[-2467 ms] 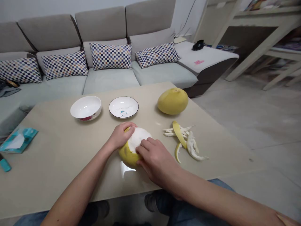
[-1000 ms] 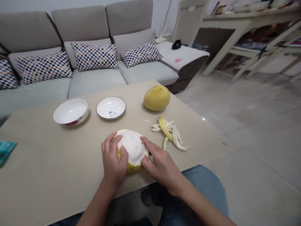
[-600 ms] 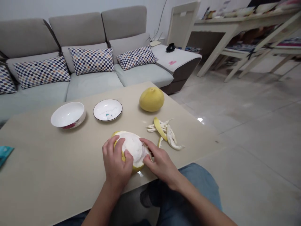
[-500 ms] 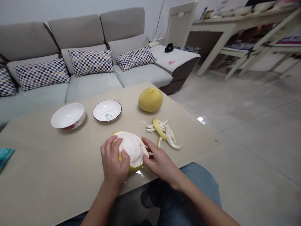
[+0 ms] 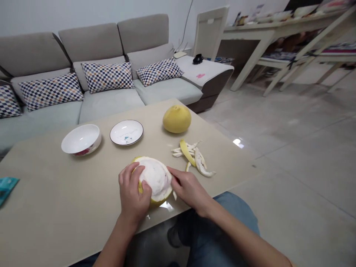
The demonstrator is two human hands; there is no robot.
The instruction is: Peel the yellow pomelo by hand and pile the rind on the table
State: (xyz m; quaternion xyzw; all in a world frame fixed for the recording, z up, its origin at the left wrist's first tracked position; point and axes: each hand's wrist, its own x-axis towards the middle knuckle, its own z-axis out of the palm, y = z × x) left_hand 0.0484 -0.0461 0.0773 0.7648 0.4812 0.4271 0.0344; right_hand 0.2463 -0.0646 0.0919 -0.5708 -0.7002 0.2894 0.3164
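Left hand (image 5: pixel 131 189) grips the part-peeled pomelo (image 5: pixel 156 178) near the table's (image 5: pixel 55 193) front edge; half-open right hand (image 5: pixel 189 191) presses its pith; a slip could roll it off.

Two round yellow pomelos show: one whole yellow pomelo (image 5: pixel 177 119) and one partly peeled pomelo with white pith (image 5: pixel 155 178). There are two bare hands, one left hand (image 5: pixel 132 191) and one right hand (image 5: pixel 189 191). There is one white ceramic bowl (image 5: pixel 81 139), one round white plate with a black rim (image 5: pixel 126 132), one teal plastic packet (image 5: pixel 7 189), one grey fabric sofa (image 5: pixel 105 107) and four checkered throw pillows (image 5: pixel 108 77). The yellow-and-white peel strips (image 5: pixel 191 155) overlap too much to count.
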